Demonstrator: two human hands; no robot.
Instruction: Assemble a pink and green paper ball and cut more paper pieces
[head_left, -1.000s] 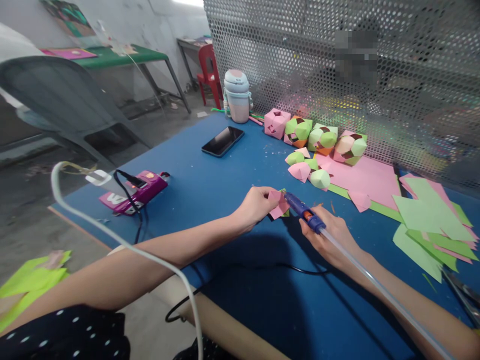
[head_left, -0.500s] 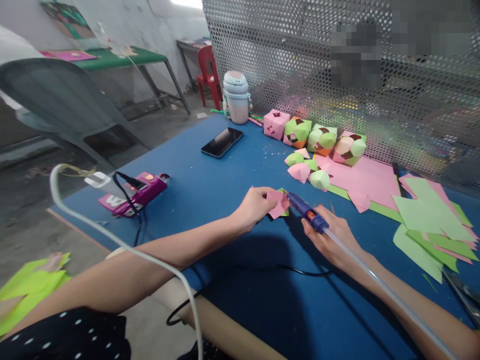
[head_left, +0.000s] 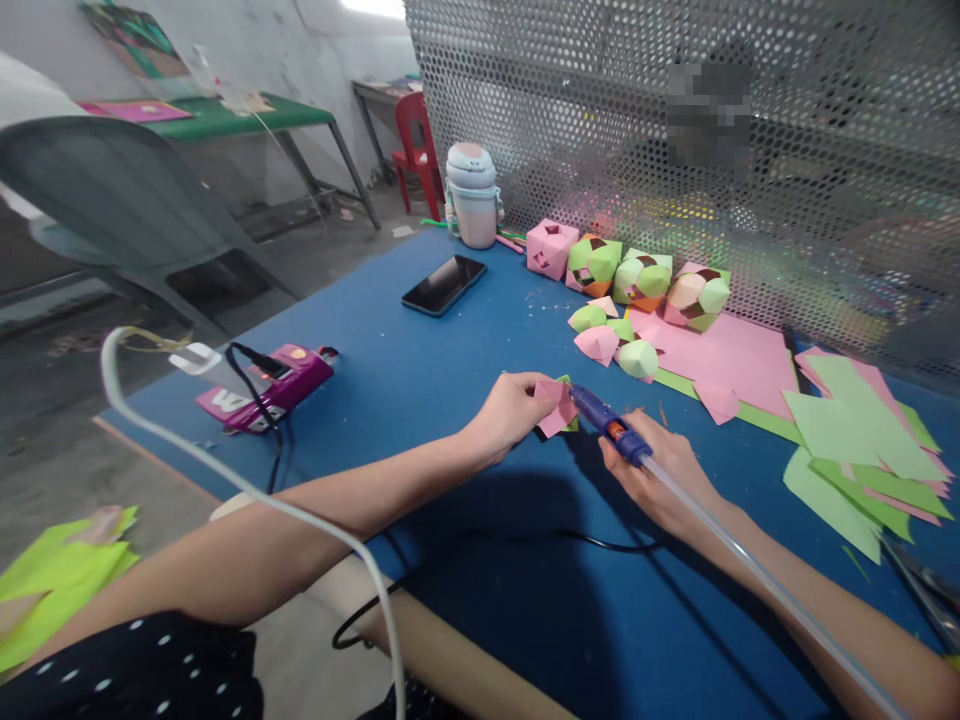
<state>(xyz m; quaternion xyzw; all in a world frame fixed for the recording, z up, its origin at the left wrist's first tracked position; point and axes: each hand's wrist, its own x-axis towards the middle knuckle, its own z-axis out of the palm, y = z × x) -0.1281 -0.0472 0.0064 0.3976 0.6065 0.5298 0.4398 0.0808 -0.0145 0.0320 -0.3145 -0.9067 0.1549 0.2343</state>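
Note:
My left hand (head_left: 510, 415) pinches a small pink and green paper piece (head_left: 555, 408) above the blue table (head_left: 345, 330). My right hand (head_left: 664, 470) is wrapped round a blue glue gun (head_left: 611, 425), whose nozzle meets the upper right edge of that piece. A long clear glue stick (head_left: 750, 560) runs out of the gun's back, over my right forearm. Just beyond my hands lie small folded pink and green paper pieces (head_left: 598, 344). Behind them several folded paper cubes (head_left: 552, 250) stand in a row against the perforated metal panel.
A black phone (head_left: 445, 285), a lidded bottle (head_left: 475, 200) and a purple power strip (head_left: 277, 385) with cables are on the table. Pink sheets (head_left: 720, 350), cut green papers (head_left: 847, 430) and scissors (head_left: 919, 590) lie at right. A white cable (head_left: 247, 490) crosses my left forearm.
The glue gun in my right hand has shifted very slightly left along the paper's edge. My left hand stays nearly still with the paper piece.

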